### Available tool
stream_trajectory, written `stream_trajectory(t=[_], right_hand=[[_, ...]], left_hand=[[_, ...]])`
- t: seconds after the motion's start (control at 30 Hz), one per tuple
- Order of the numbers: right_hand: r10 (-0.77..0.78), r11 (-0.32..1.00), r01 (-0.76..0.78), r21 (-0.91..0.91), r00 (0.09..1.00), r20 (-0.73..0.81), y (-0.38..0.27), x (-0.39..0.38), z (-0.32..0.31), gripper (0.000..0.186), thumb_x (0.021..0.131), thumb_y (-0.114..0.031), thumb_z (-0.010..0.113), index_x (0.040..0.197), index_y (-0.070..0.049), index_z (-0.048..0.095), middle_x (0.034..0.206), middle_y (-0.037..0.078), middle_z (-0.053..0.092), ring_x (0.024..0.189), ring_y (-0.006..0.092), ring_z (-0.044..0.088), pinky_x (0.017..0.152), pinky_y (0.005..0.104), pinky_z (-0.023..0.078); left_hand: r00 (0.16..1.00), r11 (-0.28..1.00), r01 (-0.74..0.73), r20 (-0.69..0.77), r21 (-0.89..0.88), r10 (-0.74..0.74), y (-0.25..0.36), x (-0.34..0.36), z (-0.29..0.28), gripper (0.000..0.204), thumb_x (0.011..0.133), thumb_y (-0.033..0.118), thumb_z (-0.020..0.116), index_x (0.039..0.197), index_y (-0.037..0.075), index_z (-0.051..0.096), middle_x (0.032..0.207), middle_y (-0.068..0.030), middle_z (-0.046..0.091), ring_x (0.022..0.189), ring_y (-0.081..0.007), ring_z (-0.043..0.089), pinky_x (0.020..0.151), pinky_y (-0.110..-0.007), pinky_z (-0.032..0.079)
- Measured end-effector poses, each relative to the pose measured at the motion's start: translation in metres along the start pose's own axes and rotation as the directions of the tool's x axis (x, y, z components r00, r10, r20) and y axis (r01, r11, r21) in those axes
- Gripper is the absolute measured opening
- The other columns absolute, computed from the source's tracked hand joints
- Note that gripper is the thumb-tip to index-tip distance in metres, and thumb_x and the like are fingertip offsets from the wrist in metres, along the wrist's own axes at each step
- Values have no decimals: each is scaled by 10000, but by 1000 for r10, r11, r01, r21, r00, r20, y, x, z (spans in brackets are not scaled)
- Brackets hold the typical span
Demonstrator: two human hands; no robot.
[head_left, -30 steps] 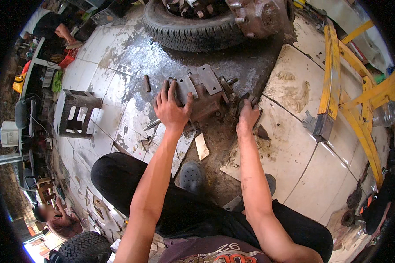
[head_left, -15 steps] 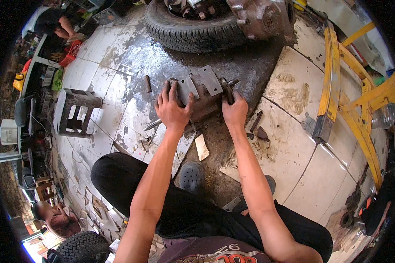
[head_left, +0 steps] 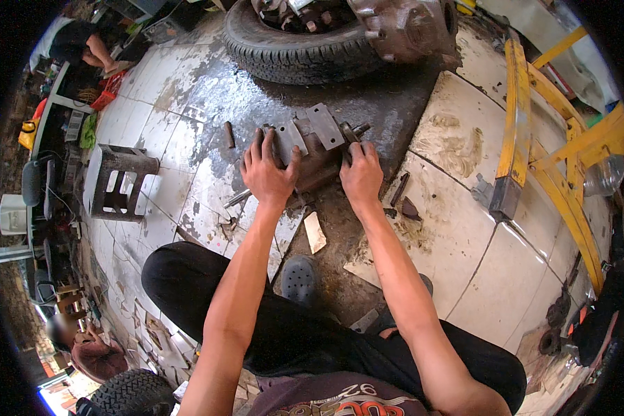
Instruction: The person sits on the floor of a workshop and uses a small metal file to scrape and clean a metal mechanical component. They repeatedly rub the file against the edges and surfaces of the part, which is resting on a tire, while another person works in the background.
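A greasy brown metal housing (head_left: 317, 166) with two flat grey machined faces (head_left: 324, 126) lies on the dark, oily floor in front of me. A splined shaft end (head_left: 238, 199) sticks out at its lower left, and another shaft end (head_left: 361, 130) at its upper right. Over the left end my left hand (head_left: 267, 170) grips from above, fingers on one side and thumb near a grey face. My right hand (head_left: 362, 172) is closed round the right end beside the shaft. The fingers hide part of that end. Just left of the housing lies a short rusty metal pin (head_left: 229, 134).
Beyond the housing lies a large tyre (head_left: 298, 59) with a brown casting (head_left: 405, 31) on it. A grey plastic stool (head_left: 121, 163) stands left, a yellow steel frame (head_left: 516, 118) right. Near my feet are a whitish scrap (head_left: 315, 233) and rusty metal pieces (head_left: 410, 209).
My right hand has shifted slightly left, and its fingers now cover more of the round end by the shaft. My left hand keeps its place on the housing. The view has moved a little.
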State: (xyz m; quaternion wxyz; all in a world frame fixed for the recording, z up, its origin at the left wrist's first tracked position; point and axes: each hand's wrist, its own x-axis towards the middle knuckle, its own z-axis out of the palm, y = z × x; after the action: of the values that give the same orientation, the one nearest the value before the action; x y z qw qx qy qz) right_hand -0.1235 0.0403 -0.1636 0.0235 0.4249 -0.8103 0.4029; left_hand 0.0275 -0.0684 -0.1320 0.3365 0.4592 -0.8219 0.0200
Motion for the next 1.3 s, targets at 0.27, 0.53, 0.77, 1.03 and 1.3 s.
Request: stream_trajectory(t=[0.27,0.53,0.77,1.03,1.3], right_hand=[[58,998,-58,-21,998,5,1,-20,2,348,782,-39,682,1128,-28,637,1201,204,598,1084,435,601,855,504,549],[496,803,-469,367,868,24,30,-21,-5,313,827,-200,769,1039,16,688,990,233,713,930,387,691,803,451,512],[479,833,-422,357,874,-85,21,-2,-21,327,860,-256,782,1006,23,695,909,197,724,850,314,684,794,400,508],[388,892,-388,232,920,47,1,10,4,242,805,-111,730,996,9,643,978,215,668,958,439,642,811,499,504],[276,959,-279,56,959,58,-10,-12,-3,340,805,-97,731,1114,-11,619,1053,234,655,1012,464,634,839,527,515]], left_hand=[[998,999,41,43,4,-41,2,1,0,625,878,543,667,1353,142,604,1446,-115,546,1309,-344,504,1108,-489,353],[994,994,92,67,-53,-89,3,1,-2,628,878,553,669,1358,153,605,1469,-102,529,1334,-331,481,1127,-479,327],[992,991,113,67,-73,-108,2,0,-4,615,882,546,669,1355,158,609,1469,-101,528,1336,-327,481,1130,-476,323],[994,992,96,61,-80,-91,3,1,-2,614,879,539,675,1360,163,605,1466,-100,532,1337,-329,481,1126,-479,327],[992,987,120,60,-105,-114,0,3,-4,552,907,518,656,1323,156,633,1447,-95,552,1321,-339,497,1103,-482,357]])
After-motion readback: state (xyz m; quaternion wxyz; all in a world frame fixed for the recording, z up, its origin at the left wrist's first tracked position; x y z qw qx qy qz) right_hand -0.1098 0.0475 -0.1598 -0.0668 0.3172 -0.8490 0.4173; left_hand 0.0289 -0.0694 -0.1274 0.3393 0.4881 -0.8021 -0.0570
